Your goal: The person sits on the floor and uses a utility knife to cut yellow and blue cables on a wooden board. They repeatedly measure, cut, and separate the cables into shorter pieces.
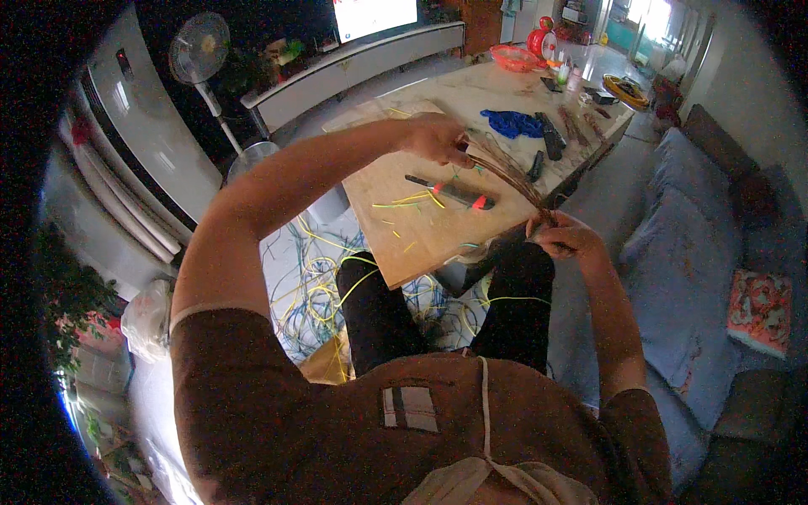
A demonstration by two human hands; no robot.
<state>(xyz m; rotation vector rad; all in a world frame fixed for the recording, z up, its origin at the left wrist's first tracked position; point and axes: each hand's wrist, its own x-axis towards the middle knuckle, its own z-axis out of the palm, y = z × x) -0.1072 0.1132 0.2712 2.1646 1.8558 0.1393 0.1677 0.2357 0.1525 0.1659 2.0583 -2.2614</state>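
A bundle of thin brown strands [512, 174], which looks like stripped copper wire, bows between my two hands above the board's right part. My left hand [438, 140] is closed round its far left end. Lower and to the right, my right hand [562, 236] pinches the other end; its fingertips are partly hidden. Beneath the bundle, on a wooden board [396, 244], lies a black knife with red marks [459, 196]. Short pieces of yellow wire sheath [408, 200] are scattered left of the knife.
Tangled yellow and dark wire sheaths [316, 278] cover the floor by my knees. On the marble-topped table are a blue cloth [512, 124], black tools [551, 139] and a red basket [515, 58]. A blue-covered sofa [673, 252] stands right, a fan [200, 49] left.
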